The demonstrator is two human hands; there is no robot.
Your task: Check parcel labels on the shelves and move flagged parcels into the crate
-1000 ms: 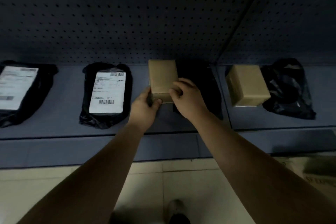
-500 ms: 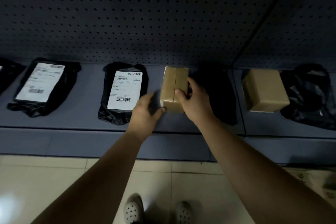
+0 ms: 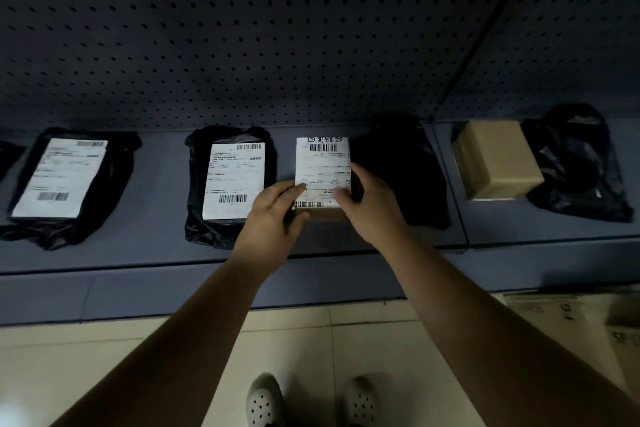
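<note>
Box (image 3: pixel 323 214) now label-up, white barcoded label (image 3: pixel 322 168); L hand (image 3: pixel 273 215), R hand (image 3: pixel 369 208) curled round near end

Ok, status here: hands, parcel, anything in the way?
Left hand, right hand both grip small brown cardboard box, white label up. Black plastic bag beside it, nothing blocking.

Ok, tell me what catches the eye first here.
The bright white label on the box at mid-shelf stands out, with the left hand and right hand holding it label-up. Just left lies a labelled black bag. Far right sits a plain box.
</note>
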